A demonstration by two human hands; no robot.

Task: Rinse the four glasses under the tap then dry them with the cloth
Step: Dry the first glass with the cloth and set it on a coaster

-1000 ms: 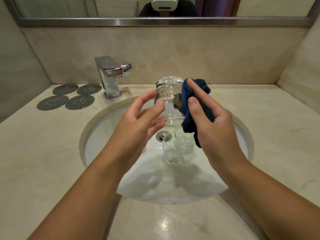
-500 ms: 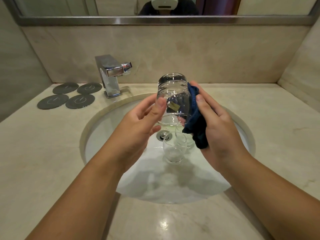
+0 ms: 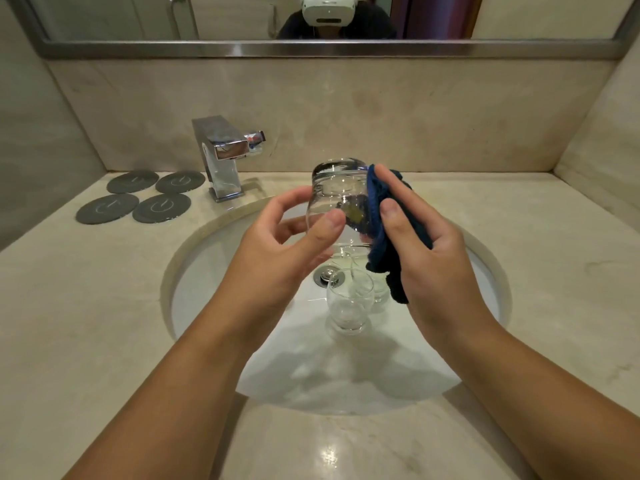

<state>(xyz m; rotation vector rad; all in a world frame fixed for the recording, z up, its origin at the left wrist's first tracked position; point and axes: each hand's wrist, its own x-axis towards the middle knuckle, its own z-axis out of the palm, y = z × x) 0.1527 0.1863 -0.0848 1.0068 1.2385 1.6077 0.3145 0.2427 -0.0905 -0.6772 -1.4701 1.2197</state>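
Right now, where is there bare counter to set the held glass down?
The counter right of the basin is bare back to the wall. So is the left counter in front of the coasters. Crowded: back left, with four coasters and the tap; the basin's middle, where glasses stand by the drain.

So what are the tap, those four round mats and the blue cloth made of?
The tap looks like polished chromed metal: mirror reflections. The mats are thin, matte, dark grey, maybe rubber or slate; unclear. The cloth is soft blue fabric, bunched in folds.
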